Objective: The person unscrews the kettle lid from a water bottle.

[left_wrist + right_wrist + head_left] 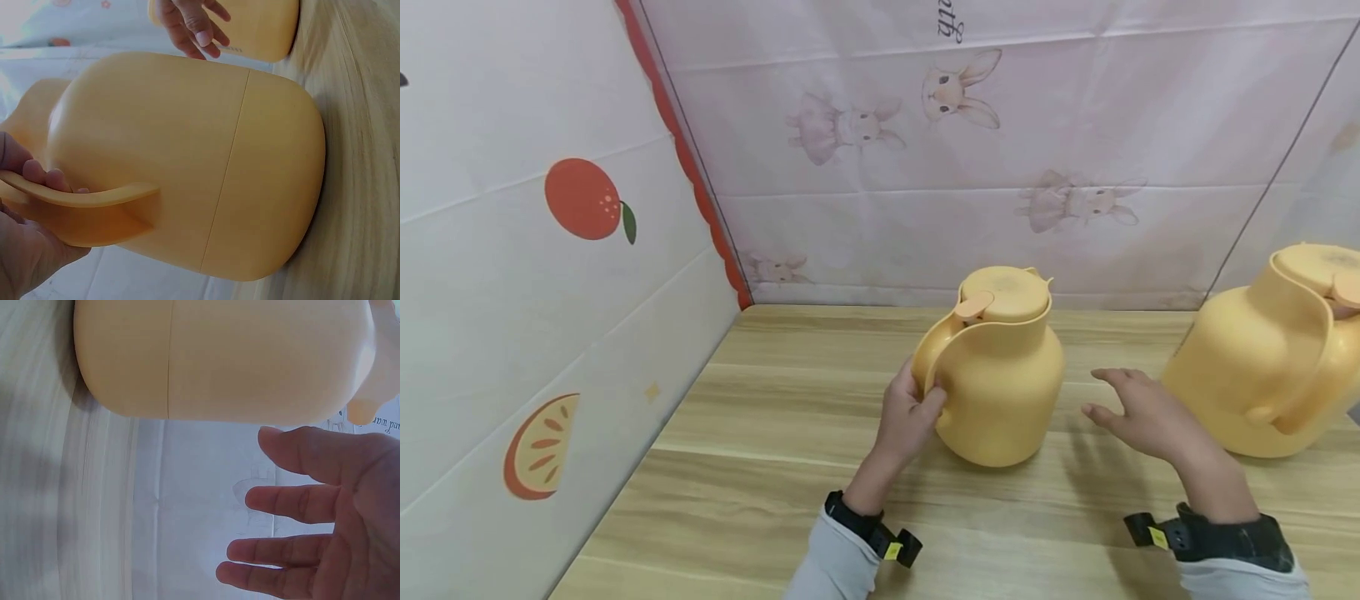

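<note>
A yellow thermos jug (1000, 383) with a round lid stands on the wooden table, its handle (934, 346) turned toward the left. My left hand (910, 414) grips that handle; in the left wrist view the fingers curl round the handle (94, 199) and the jug's base is at the tabletop. My right hand (1142, 414) is held above the table between this jug and a second yellow thermos jug (1255, 367). Its fingers are extended and hold nothing, as the right wrist view shows, with the thumb (300, 450) nearest the first jug (250, 356).
The wooden table (760, 467) meets a pink fabric wall (880, 225) printed with rabbits at the back. A white wall (490, 317) with fruit pictures borders it on the left. The second jug stands at the right, partly cut off by the head view's edge.
</note>
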### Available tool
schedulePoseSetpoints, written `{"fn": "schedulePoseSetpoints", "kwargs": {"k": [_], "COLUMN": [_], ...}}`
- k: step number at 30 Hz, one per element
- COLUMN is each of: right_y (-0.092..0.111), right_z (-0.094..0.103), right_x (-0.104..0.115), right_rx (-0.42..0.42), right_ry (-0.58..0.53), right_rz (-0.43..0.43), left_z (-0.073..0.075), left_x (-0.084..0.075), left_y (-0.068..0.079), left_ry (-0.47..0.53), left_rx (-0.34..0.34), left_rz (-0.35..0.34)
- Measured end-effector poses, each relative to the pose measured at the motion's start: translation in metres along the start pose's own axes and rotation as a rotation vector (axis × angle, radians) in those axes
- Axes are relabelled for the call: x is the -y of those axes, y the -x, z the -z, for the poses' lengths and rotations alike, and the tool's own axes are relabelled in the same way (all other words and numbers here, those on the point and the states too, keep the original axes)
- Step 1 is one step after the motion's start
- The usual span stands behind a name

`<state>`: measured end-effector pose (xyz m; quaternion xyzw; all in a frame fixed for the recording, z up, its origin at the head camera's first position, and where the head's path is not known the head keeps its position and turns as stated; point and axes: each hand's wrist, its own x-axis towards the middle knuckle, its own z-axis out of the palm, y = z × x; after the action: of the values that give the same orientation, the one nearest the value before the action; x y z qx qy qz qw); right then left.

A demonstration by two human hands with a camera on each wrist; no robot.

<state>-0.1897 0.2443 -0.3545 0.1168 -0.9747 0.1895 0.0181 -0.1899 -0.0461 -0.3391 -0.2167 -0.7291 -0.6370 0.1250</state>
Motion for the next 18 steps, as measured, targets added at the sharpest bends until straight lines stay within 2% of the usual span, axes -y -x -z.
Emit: {"fn": "schedulePoseSetpoints", "kwargs": {"k": [8, 14, 18], "right_y": [-0.003, -0.007, -0.011], "right_z": [0.003, 0.016, 0.028], "right_x": [0.005, 0.011, 0.017], "right_rx": [-0.017, -0.083, -0.086], "right_ry": [-0.012, -0.013, -0.004], "right_rz": [0.027, 0.096, 0.127], "left_z": [0.003, 0.004, 0.006], "left_x": [0.0, 0.002, 0.004], "left_y": [0.0, 0.0, -0.003], "left_ry": [0.014, 0.028, 0.066], "left_rx": [0.031, 0.044, 0.1], "left_rz": [-0.006, -0.015, -0.021]}}
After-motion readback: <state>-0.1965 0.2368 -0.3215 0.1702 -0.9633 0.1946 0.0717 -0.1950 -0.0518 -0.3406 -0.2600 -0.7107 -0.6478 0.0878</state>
